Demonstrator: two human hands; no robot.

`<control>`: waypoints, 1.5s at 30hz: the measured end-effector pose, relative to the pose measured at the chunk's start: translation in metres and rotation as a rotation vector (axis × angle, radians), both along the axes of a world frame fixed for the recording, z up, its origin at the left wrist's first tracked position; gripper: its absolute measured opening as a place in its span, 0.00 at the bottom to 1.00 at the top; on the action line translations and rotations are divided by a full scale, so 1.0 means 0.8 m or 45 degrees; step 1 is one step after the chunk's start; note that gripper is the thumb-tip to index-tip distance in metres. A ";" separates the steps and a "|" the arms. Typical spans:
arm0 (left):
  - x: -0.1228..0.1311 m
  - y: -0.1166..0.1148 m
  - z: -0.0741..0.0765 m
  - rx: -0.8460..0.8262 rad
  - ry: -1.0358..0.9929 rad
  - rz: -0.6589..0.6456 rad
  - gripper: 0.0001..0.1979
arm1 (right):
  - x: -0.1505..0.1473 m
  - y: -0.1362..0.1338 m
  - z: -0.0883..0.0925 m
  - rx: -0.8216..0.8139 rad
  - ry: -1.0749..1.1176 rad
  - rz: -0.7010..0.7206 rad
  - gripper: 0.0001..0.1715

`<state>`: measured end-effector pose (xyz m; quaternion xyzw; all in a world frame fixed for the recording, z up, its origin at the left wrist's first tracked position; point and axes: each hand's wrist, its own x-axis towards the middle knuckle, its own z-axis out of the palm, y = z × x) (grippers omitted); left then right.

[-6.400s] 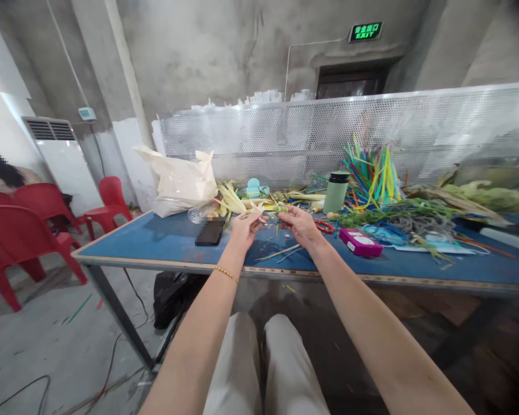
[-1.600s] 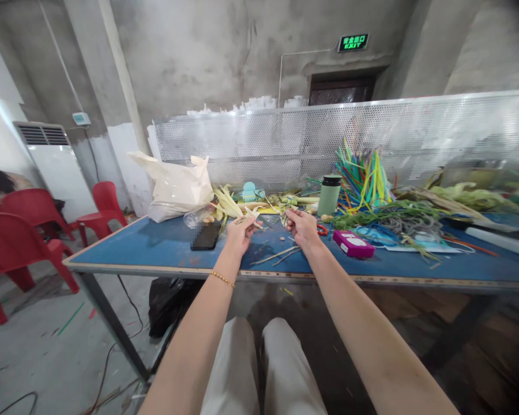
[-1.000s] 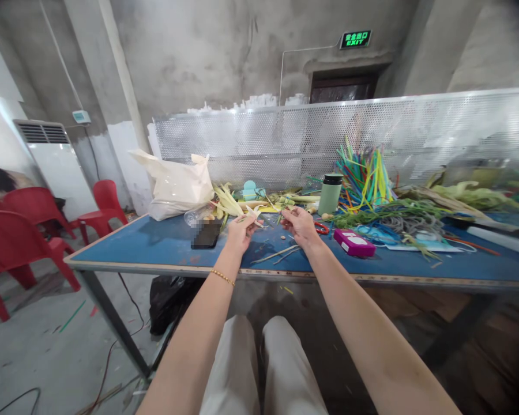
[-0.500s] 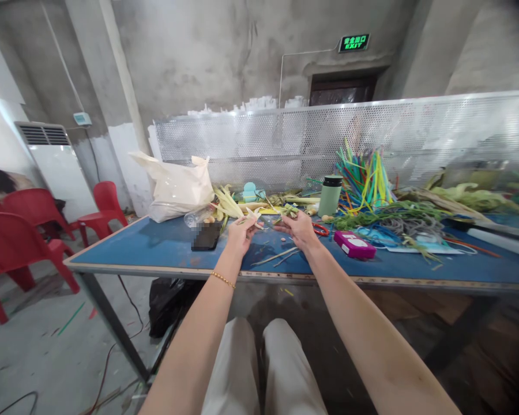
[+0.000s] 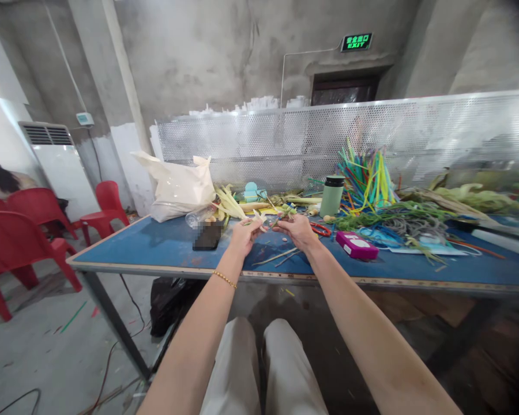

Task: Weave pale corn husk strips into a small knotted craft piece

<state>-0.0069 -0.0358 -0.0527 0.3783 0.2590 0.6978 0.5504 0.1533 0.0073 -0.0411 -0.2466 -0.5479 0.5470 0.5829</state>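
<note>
Above the blue table [image 5: 147, 251], my left hand [image 5: 244, 237] pinches a pale corn husk strip [image 5: 258, 218]. Close by on the right, my right hand [image 5: 298, 229] has its fingers closed on a greenish husk strip [image 5: 288, 213]; its exact shape is too small to make out. A narrow gap separates the two hands. Behind my left hand lies a bunch of yellowish husks [image 5: 229, 202]. Red-handled scissors [image 5: 320, 229] rest just beyond my right hand. Thin dry stalks [image 5: 277, 257] lie on the table beneath it.
Left on the table are a cream plastic bag [image 5: 181, 187] and a black phone [image 5: 206, 235]. To the right stand a green bottle [image 5: 331, 199], colourful strips [image 5: 369, 178] and a purple box [image 5: 356, 245]. A perforated metal panel [image 5: 251, 155] runs behind. Red chairs [image 5: 34, 248] and a person sit left.
My hands have come slightly closer together, the right one shifting a little left. Both keep hold of their husk strips. The whole view has shifted slightly.
</note>
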 end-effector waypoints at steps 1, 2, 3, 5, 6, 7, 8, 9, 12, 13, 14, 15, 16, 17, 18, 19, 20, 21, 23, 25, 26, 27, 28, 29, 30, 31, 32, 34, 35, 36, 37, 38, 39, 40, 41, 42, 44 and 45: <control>0.000 0.000 -0.001 -0.010 0.028 0.004 0.14 | 0.000 0.000 -0.001 -0.006 -0.004 -0.002 0.21; 0.000 0.000 -0.002 -0.020 0.052 0.012 0.14 | 0.000 0.001 -0.001 -0.012 -0.004 -0.010 0.20; 0.000 0.000 -0.002 -0.028 0.070 0.022 0.13 | 0.000 0.002 -0.002 -0.017 -0.001 -0.022 0.20; 0.000 0.001 -0.003 -0.040 0.074 0.050 0.12 | 0.000 0.005 -0.003 -0.019 0.007 -0.042 0.20; 0.000 0.002 -0.003 -0.049 0.061 0.070 0.12 | -0.001 0.006 -0.004 -0.013 0.010 -0.049 0.20; 0.000 0.003 -0.003 -0.059 0.043 0.092 0.11 | -0.001 0.007 -0.005 -0.002 0.012 -0.059 0.21; 0.000 0.003 -0.002 -0.071 0.025 0.111 0.11 | -0.001 0.009 -0.006 0.011 0.011 -0.071 0.21; -0.001 0.003 -0.002 -0.081 0.011 0.124 0.11 | -0.001 0.010 -0.006 0.027 0.008 -0.085 0.22; -0.001 0.003 -0.001 -0.093 -0.005 0.120 0.11 | -0.001 0.013 -0.008 0.074 -0.008 -0.115 0.23; -0.001 0.002 -0.001 -0.092 -0.004 0.113 0.11 | -0.001 0.013 -0.008 0.087 -0.013 -0.118 0.23; 0.000 0.001 0.000 -0.091 -0.003 0.107 0.11 | -0.001 0.013 -0.008 0.097 -0.022 -0.117 0.22; 0.000 0.001 0.000 -0.089 -0.002 0.105 0.11 | -0.001 0.013 -0.007 0.104 -0.033 -0.113 0.22; 0.000 0.000 0.000 -0.085 0.001 0.102 0.11 | -0.001 0.013 -0.007 0.107 -0.046 -0.113 0.21; 0.000 -0.001 0.001 -0.082 0.004 0.100 0.11 | -0.001 0.012 -0.006 0.108 -0.060 -0.116 0.20; 0.000 -0.001 0.001 -0.080 0.006 0.099 0.11 | -0.001 0.011 -0.006 0.110 -0.067 -0.127 0.20; 0.000 -0.001 0.001 -0.080 0.007 0.098 0.11 | -0.002 0.011 -0.005 0.111 -0.068 -0.141 0.19; 0.000 -0.001 0.001 -0.080 0.009 0.096 0.11 | -0.002 0.010 -0.005 0.112 -0.060 -0.156 0.19; 0.000 -0.001 0.001 -0.082 0.012 0.096 0.11 | -0.002 0.009 -0.004 0.113 -0.047 -0.166 0.19; 0.000 0.000 0.001 -0.084 0.018 0.099 0.11 | -0.003 0.008 -0.004 0.110 -0.025 -0.169 0.18; 0.000 0.001 0.000 -0.081 0.025 0.103 0.11 | -0.003 0.006 -0.003 0.107 -0.014 -0.167 0.18; 0.000 0.001 0.000 -0.078 0.027 0.106 0.11 | -0.004 0.006 -0.003 0.107 -0.008 -0.169 0.18; 0.000 0.001 0.000 -0.073 0.030 0.103 0.12 | -0.004 0.005 -0.002 0.108 -0.004 -0.168 0.18; 0.000 0.001 -0.001 -0.065 0.035 0.095 0.12 | -0.004 0.004 -0.001 0.109 0.000 -0.160 0.18; 0.000 0.001 -0.001 -0.057 0.041 0.083 0.12 | -0.005 0.002 -0.001 0.106 0.004 -0.147 0.18; 0.000 0.000 -0.001 -0.049 0.047 0.069 0.12 | -0.005 0.001 0.000 0.100 0.008 -0.132 0.18; 0.000 0.000 -0.001 -0.042 0.051 0.055 0.12 | -0.005 -0.001 0.001 0.091 0.011 -0.118 0.19; 0.000 0.000 -0.001 -0.035 0.052 0.046 0.13 | -0.005 -0.003 0.002 0.081 0.016 -0.107 0.19; 0.000 -0.001 -0.002 -0.023 0.047 0.042 0.12 | -0.005 -0.006 0.004 0.062 0.029 -0.097 0.19; 0.000 -0.001 -0.002 -0.021 0.044 0.044 0.12 | -0.005 -0.007 0.004 0.054 0.036 -0.094 0.19; 0.000 -0.001 -0.003 -0.019 0.043 0.046 0.12 | -0.005 -0.008 0.005 0.049 0.043 -0.088 0.19; 0.000 0.000 -0.003 -0.020 0.044 0.047 0.12 | -0.005 -0.008 0.005 0.045 0.050 -0.080 0.18; 0.000 0.000 -0.004 -0.020 0.046 0.047 0.12 | -0.004 -0.008 0.005 0.042 0.057 -0.070 0.18; -0.001 0.001 -0.004 -0.020 0.048 0.044 0.12 | -0.004 -0.007 0.005 0.042 0.061 -0.057 0.17; -0.001 0.001 -0.004 -0.017 0.047 0.039 0.12 | -0.004 -0.007 0.005 0.042 0.064 -0.046 0.17; -0.001 0.002 -0.005 -0.013 0.042 0.032 0.12 | -0.004 -0.006 0.005 0.041 0.061 -0.036 0.17; -0.001 0.003 -0.005 -0.008 0.034 0.020 0.12 | -0.004 -0.004 0.004 0.038 0.053 -0.031 0.16; -0.002 0.004 -0.004 -0.002 -0.004 -0.014 0.13 | -0.003 -0.003 0.003 0.025 0.018 -0.036 0.16; -0.002 0.004 -0.003 0.003 -0.026 -0.032 0.13 | -0.003 -0.002 0.002 0.018 -0.009 -0.043 0.17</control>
